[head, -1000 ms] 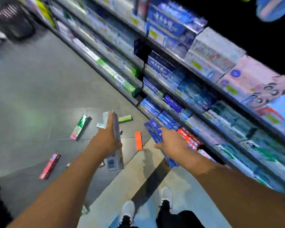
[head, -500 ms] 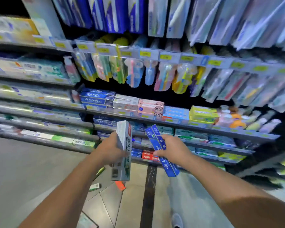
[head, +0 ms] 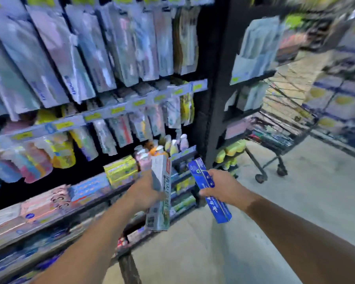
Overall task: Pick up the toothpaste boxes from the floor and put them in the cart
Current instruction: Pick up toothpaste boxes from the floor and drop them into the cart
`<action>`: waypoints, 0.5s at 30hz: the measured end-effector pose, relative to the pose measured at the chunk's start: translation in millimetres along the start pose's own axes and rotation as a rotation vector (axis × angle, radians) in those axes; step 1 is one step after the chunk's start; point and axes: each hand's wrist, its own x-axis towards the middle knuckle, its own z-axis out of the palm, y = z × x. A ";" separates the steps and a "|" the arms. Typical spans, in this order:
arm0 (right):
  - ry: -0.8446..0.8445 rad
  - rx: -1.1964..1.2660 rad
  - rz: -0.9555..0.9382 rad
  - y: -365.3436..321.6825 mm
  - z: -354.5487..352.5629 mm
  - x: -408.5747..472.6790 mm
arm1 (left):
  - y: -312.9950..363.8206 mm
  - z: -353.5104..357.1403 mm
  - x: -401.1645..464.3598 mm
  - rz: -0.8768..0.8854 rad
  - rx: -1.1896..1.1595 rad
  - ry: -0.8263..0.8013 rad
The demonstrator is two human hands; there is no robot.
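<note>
My left hand (head: 142,190) grips white and green toothpaste boxes (head: 159,198), held upright in front of the shelves. My right hand (head: 223,186) holds blue toothpaste boxes (head: 210,189), tilted with the lower end pointing right and down. Both hands are at about chest height, a short gap between them. The wire shopping cart (head: 279,128) stands at the right, past the end of the shelf unit, with several boxes lying in its basket. No boxes on the floor are in view.
Store shelves (head: 103,113) full of toothbrush packs and toothpaste run along the left. A black shelf end post (head: 215,95) stands between me and the cart. Grey floor (head: 295,201) stretches to the right, with stacked goods (head: 340,103) behind the cart.
The view has swung right from the floor and its scattered boxes, along the shelves, until the cart appeared. Both hands kept hold of their boxes throughout.
</note>
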 end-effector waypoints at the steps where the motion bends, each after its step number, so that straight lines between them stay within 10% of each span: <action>1: 0.024 0.005 0.028 26.0 -19.4 -2.5 | 25.1 16.5 17.4 0.038 -0.017 -0.039; 15: 0.300 0.015 0.408 306.3 -224.1 -27.4 | 319.5 212.0 177.4 0.319 0.029 -0.253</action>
